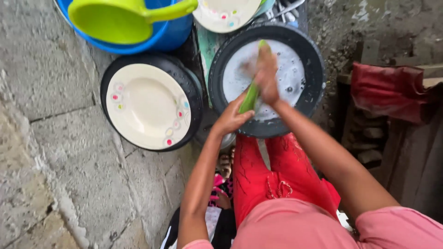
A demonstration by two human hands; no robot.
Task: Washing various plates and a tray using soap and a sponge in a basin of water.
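Observation:
My left hand (232,117) grips the lower end of a green utensil (251,94) held on edge over a black basin (310,60) of soapy water. My right hand (266,74) is closed over the upper part of the same green utensil, blurred with motion; whether it also holds a sponge is hidden. To the left, a cream deep plate with coloured dots (148,105) lies in a second black basin (190,78).
A blue tub (173,34) at the top holds a lime green scoop (113,18). Another dotted cream plate (226,14) sits behind the basins. Stone paving (55,138) spreads to the left. A red cloth (392,90) lies on wooden boards at right.

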